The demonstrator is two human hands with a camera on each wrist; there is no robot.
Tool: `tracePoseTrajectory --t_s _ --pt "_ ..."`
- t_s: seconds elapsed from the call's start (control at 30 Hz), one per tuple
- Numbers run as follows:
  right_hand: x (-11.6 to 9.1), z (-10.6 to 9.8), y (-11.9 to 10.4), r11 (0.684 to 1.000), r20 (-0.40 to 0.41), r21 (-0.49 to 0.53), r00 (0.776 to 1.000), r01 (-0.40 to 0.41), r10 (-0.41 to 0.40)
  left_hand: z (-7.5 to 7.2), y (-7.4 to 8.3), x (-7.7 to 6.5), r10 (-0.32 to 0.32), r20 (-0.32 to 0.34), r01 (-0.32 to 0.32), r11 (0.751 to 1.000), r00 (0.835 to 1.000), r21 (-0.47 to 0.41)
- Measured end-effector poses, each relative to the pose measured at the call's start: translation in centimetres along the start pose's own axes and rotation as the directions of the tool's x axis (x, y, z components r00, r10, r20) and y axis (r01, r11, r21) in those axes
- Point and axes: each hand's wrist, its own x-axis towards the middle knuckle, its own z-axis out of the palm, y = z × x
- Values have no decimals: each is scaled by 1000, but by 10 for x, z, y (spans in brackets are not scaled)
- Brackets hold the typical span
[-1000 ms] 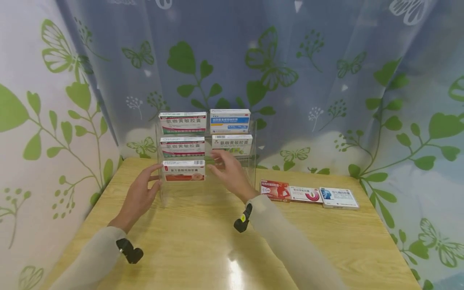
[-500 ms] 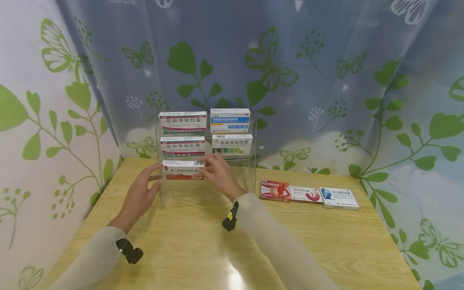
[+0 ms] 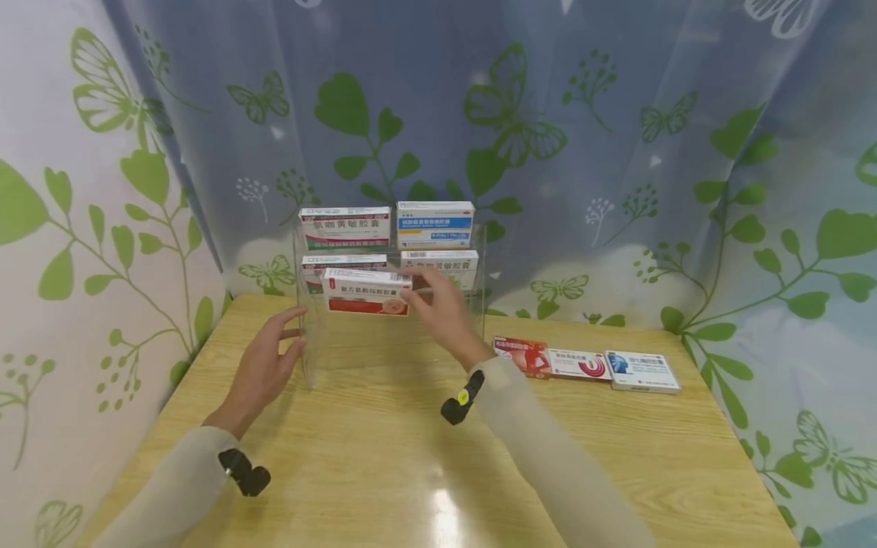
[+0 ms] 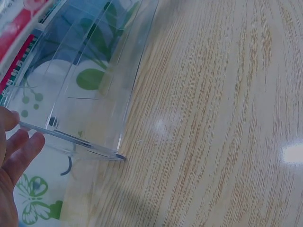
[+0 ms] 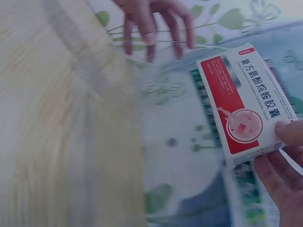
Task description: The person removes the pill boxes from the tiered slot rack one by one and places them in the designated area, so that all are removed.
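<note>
My right hand (image 3: 445,312) pinches a white and red medicine box (image 3: 366,294) near its right end, thumb in front. The box is held tilted in front of the clear acrylic display stand (image 3: 384,346); its front also shows in the right wrist view (image 5: 246,106). It partly covers the left middle-row medicine box (image 3: 311,274). My left hand (image 3: 267,365) rests its fingertips against the stand's left side wall. In the left wrist view, left-hand fingers (image 4: 31,149) lie by that wall's edge. The right fingers cover part of the right middle-row medicine box (image 3: 459,268).
Top row of the stand: a green and red medicine box (image 3: 349,228) and a blue and white one (image 3: 435,228). On the wooden table (image 3: 384,472), a red box (image 3: 524,356), a white box (image 3: 578,365) and a blue-white box (image 3: 644,371) lie right. Patterned curtains (image 3: 582,175) stand behind.
My right hand has reached left, taken hold of the white and red box in the bottom row, and lifted it up and forward out of its slot. My left hand has stayed at the stand's side.
</note>
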Motion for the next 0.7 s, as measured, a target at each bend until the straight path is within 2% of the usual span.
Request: tracePoseTrajectory --t_s 0.17,0.3,0.47,0.7 --pt "-6 -44 -5 999 -19 16 999 42 -42 -1 1 2 5 5 -5 1000 1000 -7" --pt "-18 -85 -1 999 -25 29 999 22 -21 -2 1 4 6 14 -6 1000 1000 -4" --pt "-42 -128 20 998 -35 -13 998 -61 61 -3 -1 4 -1 12 0 1000 1000 10" --pt "-94 -170 64 976 -9 -81 980 -201 201 -2 -1 0 -21 28 21 1000 999 0"
